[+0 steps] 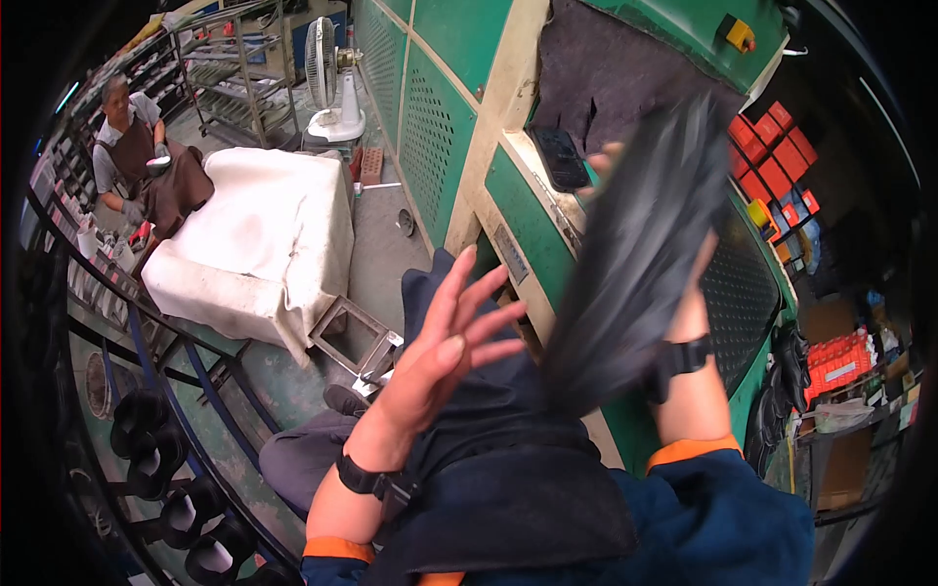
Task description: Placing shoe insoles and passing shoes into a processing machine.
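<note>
Black sheet (pixel 635 254), motion-blurred, right hand (pixel 684 283) gripping

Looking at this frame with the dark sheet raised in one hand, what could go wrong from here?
1. The right hand swings a blurred black sheet right above the phone lying on the green machine's ledge; it might knock the phone off.
2. The left hand is open with fingers spread, off the sheet, so a one-handed hold could slip.
3. The raised sheet hides part of the machine, so the person may not see what lies behind it.
</note>
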`<state>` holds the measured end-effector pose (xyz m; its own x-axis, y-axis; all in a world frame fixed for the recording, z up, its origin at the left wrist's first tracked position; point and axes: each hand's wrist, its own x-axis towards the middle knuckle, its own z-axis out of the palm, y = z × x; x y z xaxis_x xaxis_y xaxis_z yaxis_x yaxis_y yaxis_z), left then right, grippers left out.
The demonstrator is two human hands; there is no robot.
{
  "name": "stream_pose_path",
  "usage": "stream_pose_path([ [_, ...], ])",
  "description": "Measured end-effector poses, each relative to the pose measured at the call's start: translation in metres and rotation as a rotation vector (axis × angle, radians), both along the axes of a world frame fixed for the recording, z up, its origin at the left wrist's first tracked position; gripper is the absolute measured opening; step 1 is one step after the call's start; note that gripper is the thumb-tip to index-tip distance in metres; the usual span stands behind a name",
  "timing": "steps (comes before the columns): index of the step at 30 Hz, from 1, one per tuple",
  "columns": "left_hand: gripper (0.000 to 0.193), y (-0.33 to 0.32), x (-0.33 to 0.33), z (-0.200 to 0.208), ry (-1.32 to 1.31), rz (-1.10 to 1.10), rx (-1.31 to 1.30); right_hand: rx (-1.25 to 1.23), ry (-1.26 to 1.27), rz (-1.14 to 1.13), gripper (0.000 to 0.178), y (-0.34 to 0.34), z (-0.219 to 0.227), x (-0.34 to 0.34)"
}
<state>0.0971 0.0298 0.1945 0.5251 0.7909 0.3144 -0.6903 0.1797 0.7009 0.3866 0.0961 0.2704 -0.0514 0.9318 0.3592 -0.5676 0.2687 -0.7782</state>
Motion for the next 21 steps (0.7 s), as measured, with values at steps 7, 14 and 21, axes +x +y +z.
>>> stream_pose_path([
  [7, 0.078, -0.072, -0.037, -0.110, -0.104, 0.273, -0.708, -0.711, 0.035, 0.571, 0.033, 0.024, -0.180, -0.150],
  [14, 0.048, -0.072, -0.062, -0.186, -0.393, 0.329, -0.955, -1.099, -0.083, 0.588, 0.023, 0.046, -0.320, -0.211],
  [21, 0.048, -0.082, -0.066, -0.175, -0.034, 0.538, -1.055, -0.967, 0.012, 0.635, 0.029, 0.028, -0.302, -0.224],
])
